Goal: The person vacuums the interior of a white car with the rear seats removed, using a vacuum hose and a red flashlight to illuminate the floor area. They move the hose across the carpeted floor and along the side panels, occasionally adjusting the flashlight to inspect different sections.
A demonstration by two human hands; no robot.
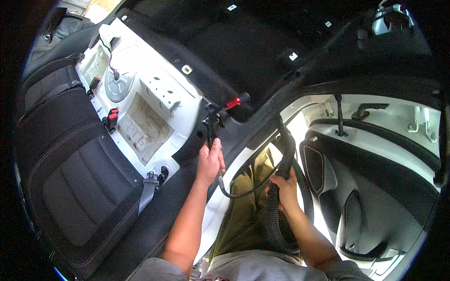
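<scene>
In the head view, my left hand [210, 161] is closed around a slim dark tool or handle near the front edge of the car floor. Just beyond it, a dark nozzle-like end [208, 130] reaches towards a black bracket area beside a red cylindrical part [233, 103]. A thin black hose [235, 196] runs from below my left hand towards my right. Around a thick black corrugated hose [272, 207] my right hand [284, 186] is closed, above my lap; the hose loops down and back up. What exactly the left fingers hold is partly hidden.
A dark seat back or cushion [70, 175] with a seat belt buckle [151, 179] lies left. Beside it is bare white body metal [186, 130] with red-buttoned buckles [112, 117]. The door sill [214, 214] runs between my arms; an open car door [369, 175] stands at right.
</scene>
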